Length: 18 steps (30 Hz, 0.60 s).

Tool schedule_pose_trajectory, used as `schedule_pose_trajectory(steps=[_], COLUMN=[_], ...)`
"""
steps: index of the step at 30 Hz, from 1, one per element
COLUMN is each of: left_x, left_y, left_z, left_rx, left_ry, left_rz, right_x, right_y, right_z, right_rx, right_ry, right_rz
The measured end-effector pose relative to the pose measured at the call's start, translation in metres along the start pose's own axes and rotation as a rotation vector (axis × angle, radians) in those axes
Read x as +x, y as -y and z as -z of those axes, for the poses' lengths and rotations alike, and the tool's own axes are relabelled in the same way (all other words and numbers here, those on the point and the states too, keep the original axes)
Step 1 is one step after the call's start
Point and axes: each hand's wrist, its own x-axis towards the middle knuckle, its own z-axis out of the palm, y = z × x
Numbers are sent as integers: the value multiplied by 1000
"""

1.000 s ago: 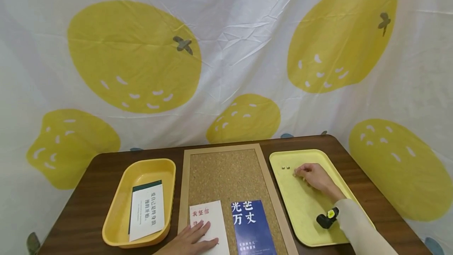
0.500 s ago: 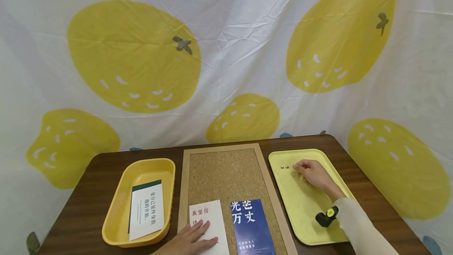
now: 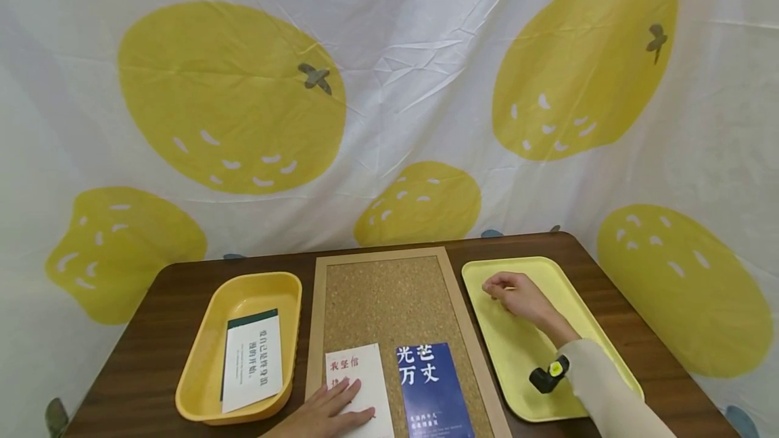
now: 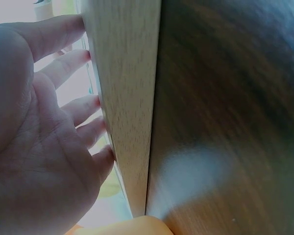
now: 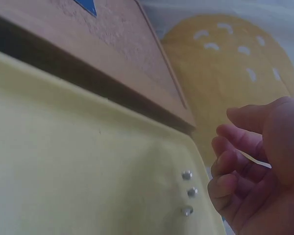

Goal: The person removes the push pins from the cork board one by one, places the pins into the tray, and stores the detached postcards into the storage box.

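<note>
1. Four fingers of the right hand (image 3: 517, 295) are loosely bent, with a small gap between forefinger and thumb; nothing shows held in this grip.
2. The left hand (image 3: 331, 411) presses spread fingers on a white card with red characters (image 3: 373, 385), covering part of its print.
3. Three small metal studs (image 5: 192, 192) lie near the right fingertips on the far left part of the yellow tray (image 3: 514, 343); the hand hides them from the head view.
4. Beside the white card, apart from it, a blue card (image 3: 435, 394) lies on the framed cork board (image 3: 383, 296).
5. Left of the board on the table (image 3: 134, 363), an orange-yellow basin (image 3: 255, 299) holds a second white card (image 3: 254, 367).
6. The right sleeve (image 3: 615, 391) crosses the tray from the lower right; the left hand lies palm down.
</note>
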Motion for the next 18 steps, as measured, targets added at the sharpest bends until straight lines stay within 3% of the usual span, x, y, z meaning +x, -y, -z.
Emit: schedule_pose_trajectory(steps=[18], left_x=[-1], left_y=[-1], left_z=[2], left_rx=[-18], left_ry=[4], left_rz=[1], right_x=[4], right_y=[35], right_z=[-38], right_rx=[12], right_ry=[122], right_rz=[101])
